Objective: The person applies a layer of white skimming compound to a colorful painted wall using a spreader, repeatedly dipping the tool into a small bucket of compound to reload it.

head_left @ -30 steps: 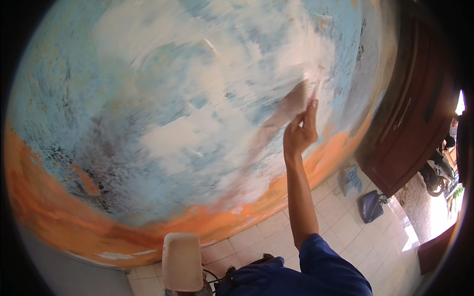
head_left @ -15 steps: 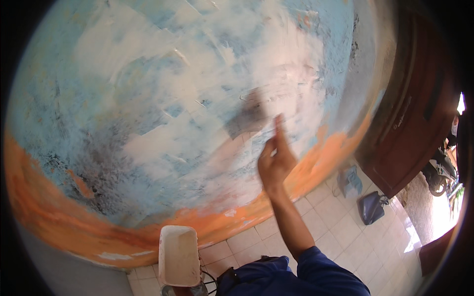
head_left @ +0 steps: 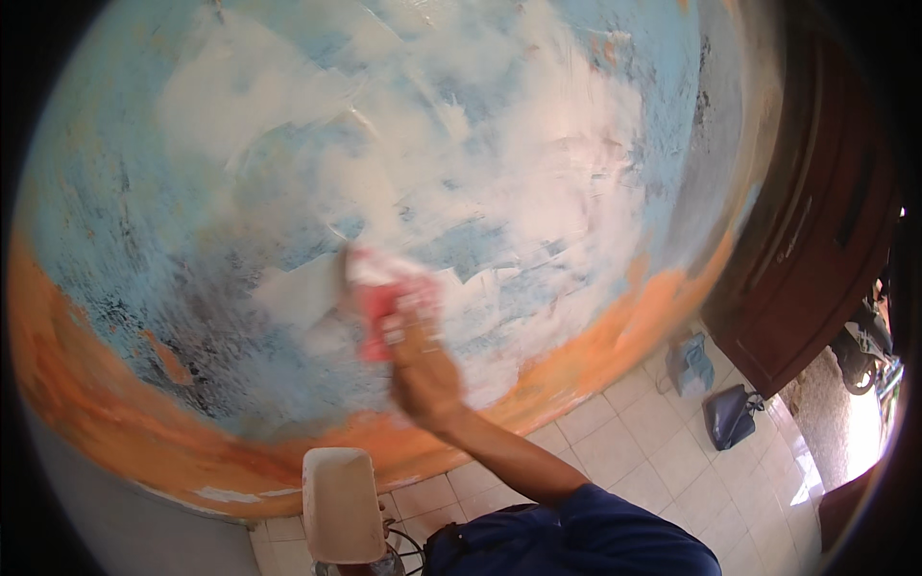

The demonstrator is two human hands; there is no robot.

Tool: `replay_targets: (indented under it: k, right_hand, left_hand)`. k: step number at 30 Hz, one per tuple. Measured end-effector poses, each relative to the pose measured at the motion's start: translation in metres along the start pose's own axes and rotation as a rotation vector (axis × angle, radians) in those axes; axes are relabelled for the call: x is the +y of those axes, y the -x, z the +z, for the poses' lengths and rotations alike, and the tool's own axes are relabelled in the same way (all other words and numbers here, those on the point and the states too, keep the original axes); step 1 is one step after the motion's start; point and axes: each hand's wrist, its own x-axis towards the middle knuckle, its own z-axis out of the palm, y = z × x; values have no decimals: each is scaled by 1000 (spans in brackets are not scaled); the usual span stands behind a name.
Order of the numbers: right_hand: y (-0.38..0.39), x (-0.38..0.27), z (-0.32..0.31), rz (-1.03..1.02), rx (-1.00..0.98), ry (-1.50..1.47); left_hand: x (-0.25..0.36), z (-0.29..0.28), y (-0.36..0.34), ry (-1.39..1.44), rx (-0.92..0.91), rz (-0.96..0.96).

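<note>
My right hand [head_left: 425,379], blurred by motion, grips a red tool with whitish smears [head_left: 389,298], perhaps a spreader; its exact shape is smeared. It is at or very close to a painted wall [head_left: 519,173] with pale blue and thick white patches above an orange band, just left of the middle of the view. I cannot tell whether the tool touches the surface. My left hand is out of view. A cream rectangular tray [head_left: 336,504] sits below, left of my blue-sleeved arm.
A dark red-brown door [head_left: 807,240] stands at the right, with a motorbike [head_left: 853,357] and bright ground beyond it. On the tiled floor [head_left: 634,451] beside the wall lie a dark bag [head_left: 728,415] and a light-blue bag or bundle [head_left: 693,365]. A grey wall [head_left: 134,499] borders the lower left.
My right hand has swept down and leftward across the painted wall from the right-hand white patch. The tool's red face now shows, where before it was pale and hard to see.
</note>
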Motion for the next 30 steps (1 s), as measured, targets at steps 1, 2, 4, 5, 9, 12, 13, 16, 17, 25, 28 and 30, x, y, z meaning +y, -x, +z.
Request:
replay_targets:
  k: [1, 2, 4, 5, 9, 12, 13, 16, 17, 25, 28, 30]
  right_hand:
    - [-4, 9, -12, 50, 61, 31]
    - [-17, 22, -26, 153, 161, 106]
    - [-46, 49, -54, 369, 344, 256]
    - [-54, 70, -54, 336, 411, 222]
    - [-25, 82, -6, 231, 222, 372]
    - [2, 20, 34, 108, 66, 137]
    - [19, 10, 42, 81, -33, 82]
    - [44, -15, 33, 19, -96, -27]
    - [52, -10, 20, 57, -74, -78]
    - [-4, 71, -16, 364, 324, 202]
    - [13, 40, 26, 221, 143, 217]
    - [31, 9, 44, 122, -4, 45]
  left_hand:
    - [3, 2, 0, -8, -6, 13]
    - [5, 2, 4, -14, -7, 26]
    - [9, 2, 5, -9, -6, 32]
    - [10, 2, 5, -8, -3, 34]
    - [14, 3, 0, -15, -13, 33]
    - [20, 3, 3, -16, 0, 33]
    - [19, 2, 4, -21, 1, 35]
    - [24, 3, 3, -28, 2, 38]
    - [25, 4, 3, -34, 3, 40]
    - [28, 10, 0, -99, -58, 55]
    - [34, 0, 2, -94, -82, 66]
    - [40, -16, 8, 47, -9, -8]
